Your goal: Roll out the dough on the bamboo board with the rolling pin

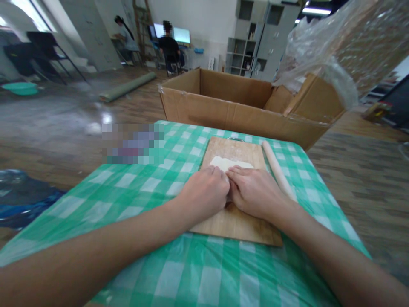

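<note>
A pale sheet of dough (230, 162) lies on the wooden cutting board (236, 224), its far edge showing beyond my hands. My left hand (206, 189) is closed over the near part of the dough, with the fingers curled. Beside it, my right hand (252, 189) is also closed on the dough, its fingers pressed together and bent downward. The two hands meet at the middle of the board and hide the near portion of the dough. Along the board's right side rests a wooden rolling pin (277, 170), touched by neither hand.
A green and white checked cloth (150, 256) covers the table. Behind the table stands a large open cardboard box (236, 111) with clear plastic wrap (319, 47) on its right. A blurred-out item lies at the table's left edge. Two people sit at desks far back.
</note>
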### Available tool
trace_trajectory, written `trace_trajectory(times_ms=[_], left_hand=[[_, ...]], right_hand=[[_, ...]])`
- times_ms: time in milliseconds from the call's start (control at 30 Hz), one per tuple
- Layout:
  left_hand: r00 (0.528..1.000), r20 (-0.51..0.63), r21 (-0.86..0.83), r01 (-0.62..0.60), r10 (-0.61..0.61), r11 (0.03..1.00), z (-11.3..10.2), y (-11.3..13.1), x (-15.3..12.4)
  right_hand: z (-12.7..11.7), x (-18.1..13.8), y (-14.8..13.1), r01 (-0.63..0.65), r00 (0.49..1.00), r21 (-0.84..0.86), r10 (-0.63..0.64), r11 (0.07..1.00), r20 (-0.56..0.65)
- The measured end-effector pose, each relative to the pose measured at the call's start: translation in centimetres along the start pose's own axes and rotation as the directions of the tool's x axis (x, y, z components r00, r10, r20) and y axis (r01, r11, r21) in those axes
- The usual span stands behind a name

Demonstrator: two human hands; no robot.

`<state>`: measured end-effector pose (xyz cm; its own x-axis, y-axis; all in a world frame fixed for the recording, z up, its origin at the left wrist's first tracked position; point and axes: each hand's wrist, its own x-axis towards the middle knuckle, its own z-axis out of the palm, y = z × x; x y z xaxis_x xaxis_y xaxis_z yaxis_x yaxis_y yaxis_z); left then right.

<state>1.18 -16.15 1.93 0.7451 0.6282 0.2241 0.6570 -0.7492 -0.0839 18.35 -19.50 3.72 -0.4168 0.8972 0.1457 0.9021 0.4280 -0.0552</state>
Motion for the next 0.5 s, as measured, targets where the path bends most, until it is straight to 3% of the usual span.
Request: trace_trajectory(times_ms=[133,400,500], left_hand=[[0.999,-0.043,-0.098,-0.019,0.015,0.995,0.5,-0.7,0.1],[0.999,0.02,0.024,-0.03,0.03,0.999,2.2,0.1,-0.2],[0.999,0.01,0.04,-0.039,0.039,0.998,2.7,-0.1,-0.2]], right_hand=[[1.2,-0.6,0.1,0.033,0.997,0.025,-0.032,0.999,-0.067],[1.4,-0.6,-0.2,0.027,0.999,-0.048,-0.029,0.998,-0.032],[1.8,-0.7,-0.3,0.017,0.997,-0.044,-0.02,0.999,-0.071]])
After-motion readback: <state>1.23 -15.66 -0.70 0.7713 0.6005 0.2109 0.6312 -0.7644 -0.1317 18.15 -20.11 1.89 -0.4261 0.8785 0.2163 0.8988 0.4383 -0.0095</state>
